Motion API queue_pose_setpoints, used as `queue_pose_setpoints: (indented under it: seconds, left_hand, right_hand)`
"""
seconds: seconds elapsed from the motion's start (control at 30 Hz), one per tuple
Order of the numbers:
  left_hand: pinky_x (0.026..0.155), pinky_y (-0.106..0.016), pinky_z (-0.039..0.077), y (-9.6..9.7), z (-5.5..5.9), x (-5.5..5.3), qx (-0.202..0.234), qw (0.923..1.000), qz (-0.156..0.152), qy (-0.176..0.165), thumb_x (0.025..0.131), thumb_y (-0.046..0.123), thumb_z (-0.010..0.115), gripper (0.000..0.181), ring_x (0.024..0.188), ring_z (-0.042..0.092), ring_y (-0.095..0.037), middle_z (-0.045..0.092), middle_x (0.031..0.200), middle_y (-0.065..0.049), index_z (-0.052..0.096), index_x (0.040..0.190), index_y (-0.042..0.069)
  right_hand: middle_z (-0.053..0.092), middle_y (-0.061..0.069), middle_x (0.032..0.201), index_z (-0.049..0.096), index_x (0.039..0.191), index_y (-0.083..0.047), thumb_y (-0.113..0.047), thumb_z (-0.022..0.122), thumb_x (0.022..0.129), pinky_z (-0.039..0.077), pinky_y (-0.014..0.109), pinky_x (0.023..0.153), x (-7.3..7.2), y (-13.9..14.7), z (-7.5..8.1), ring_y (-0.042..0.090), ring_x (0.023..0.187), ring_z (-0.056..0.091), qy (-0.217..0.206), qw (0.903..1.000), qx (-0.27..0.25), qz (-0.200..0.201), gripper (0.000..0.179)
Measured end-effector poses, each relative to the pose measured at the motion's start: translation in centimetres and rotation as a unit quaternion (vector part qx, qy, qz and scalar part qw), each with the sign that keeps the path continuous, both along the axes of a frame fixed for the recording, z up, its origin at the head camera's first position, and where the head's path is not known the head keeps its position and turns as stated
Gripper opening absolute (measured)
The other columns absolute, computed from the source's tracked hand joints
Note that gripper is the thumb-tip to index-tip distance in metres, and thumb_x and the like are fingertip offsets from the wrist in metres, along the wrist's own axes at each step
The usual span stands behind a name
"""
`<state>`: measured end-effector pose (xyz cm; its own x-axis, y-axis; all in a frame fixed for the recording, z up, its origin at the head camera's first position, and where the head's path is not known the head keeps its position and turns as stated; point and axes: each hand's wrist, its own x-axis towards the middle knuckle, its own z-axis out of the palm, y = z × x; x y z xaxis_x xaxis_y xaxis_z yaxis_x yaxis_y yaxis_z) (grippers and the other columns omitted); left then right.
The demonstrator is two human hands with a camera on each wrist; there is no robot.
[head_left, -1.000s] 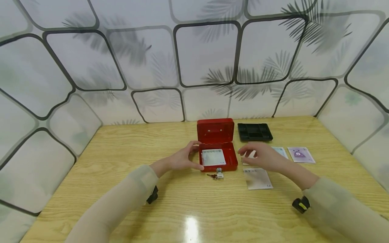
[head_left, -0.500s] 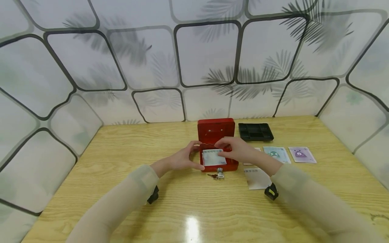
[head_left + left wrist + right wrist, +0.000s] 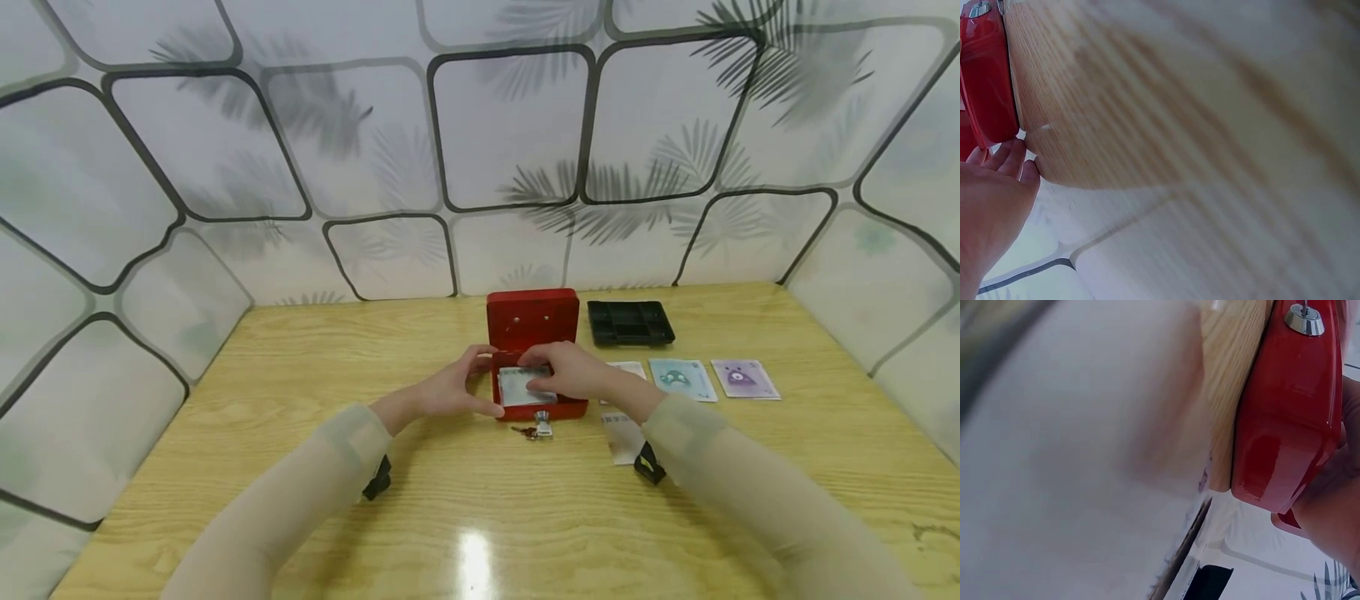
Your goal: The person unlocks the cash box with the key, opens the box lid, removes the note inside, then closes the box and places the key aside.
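Head view only: the inside of the red cash box [image 3: 577, 407] is shown, with a pile of pale notes [image 3: 514, 387] lying in it; the lid [image 3: 532, 323] is raised at the back.
Wrist views only: the glossy outer wall is seen up close, and in the right one a key [image 3: 1304, 307] is seen standing in the silver lock [image 3: 1305, 322].
Left hand: [image 3: 452, 389] spread along the box's left end — the thumb set at the front corner, the fingers bent at the rear — so that the end is gripped.
Right hand: [image 3: 573, 372] reached over the right rim, thumb and fingers partly parted over the pile; whether a note is pinched cannot be told, and its fingertips are hidden from the right wrist view.
Box: plain red, rounded at the corners, placed mid-table, with two pale dots shown inside the lid.
Notes on the table: a teal one [image 3: 684, 380] and a purple one [image 3: 746, 380], each printed with a cartoon creature; a grey one [image 3: 619, 435] is partly covered by the right arm.
Tray: [image 3: 630, 323] black, divided, set behind the notes.
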<state>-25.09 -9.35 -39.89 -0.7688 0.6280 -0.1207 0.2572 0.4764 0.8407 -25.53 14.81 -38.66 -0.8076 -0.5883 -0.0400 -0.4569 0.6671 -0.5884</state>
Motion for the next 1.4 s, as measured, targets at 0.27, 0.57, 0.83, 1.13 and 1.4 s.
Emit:
queue_pose_setpoints:
  seconds: [0.27, 0.57, 0.83, 1.13, 1.4]
  left_hand:
    - [0.115, -0.045, 0.017, -0.11, -0.09, -0.15, 0.000, 1.0000, -0.002, 0.001, 0.082, 0.024, 0.080, 0.084, 0.138, 0.033, -0.025, 0.041, 0.147, -0.012, 0.026, 0.144, 0.012]
    - [0.115, -0.045, 0.017, -0.12, -0.09, -0.08, -0.004, 1.0000, -0.001, -0.002, 0.082, 0.023, 0.080, 0.085, 0.138, 0.033, -0.024, 0.041, 0.147, -0.012, 0.024, 0.145, 0.013]
    - [0.115, -0.045, 0.016, -0.11, -0.28, -0.23, 0.002, 1.0000, -0.004, 0.000, 0.082, 0.022, 0.081, 0.085, 0.138, 0.033, -0.025, 0.041, 0.147, -0.013, 0.025, 0.145, 0.012]
    - [0.115, -0.046, 0.016, -0.08, -0.14, -0.11, 0.002, 1.0000, 0.000, -0.009, 0.082, 0.024, 0.081, 0.087, 0.138, 0.032, -0.025, 0.039, 0.148, -0.013, 0.024, 0.146, 0.013]
    - [0.114, -0.046, 0.018, -0.09, 0.08, 0.03, -0.004, 0.9999, 0.005, -0.011, 0.082, 0.025, 0.081, 0.087, 0.138, 0.032, -0.026, 0.039, 0.148, -0.013, 0.024, 0.147, 0.013]
  right_hand:
    - [0.066, 0.005, 0.116, 0.064, 0.122, -0.006, -0.017, 0.071, 0.090, 0.048, 0.042, 0.093, -0.05, -0.13, -0.14, 0.022, 0.106, 0.060, -0.013, 0.9998, 0.017, 0.001, 0.035]
    - [0.066, 0.006, 0.117, 0.064, 0.120, -0.005, -0.016, 0.071, 0.090, 0.047, 0.043, 0.095, 0.08, -0.07, -0.11, 0.023, 0.109, 0.060, -0.004, 0.9998, 0.009, 0.017, 0.033]
    - [0.066, 0.007, 0.115, 0.065, 0.118, -0.004, -0.011, 0.072, 0.088, 0.046, 0.043, 0.095, 0.22, -0.19, -0.07, 0.023, 0.107, 0.060, 0.002, 1.0000, -0.005, 0.005, 0.031]
    - [0.066, 0.005, 0.111, 0.066, 0.115, -0.005, -0.008, 0.075, 0.085, 0.047, 0.043, 0.093, 0.00, -0.16, -0.33, 0.024, 0.105, 0.059, 0.028, 0.9996, 0.002, 0.004, 0.032]
    - [0.061, 0.000, 0.099, 0.071, 0.110, -0.009, -0.010, 0.075, 0.085, 0.049, 0.041, 0.087, 0.02, -0.23, -0.07, 0.020, 0.095, 0.058, 0.034, 0.9994, 0.004, 0.001, 0.025]
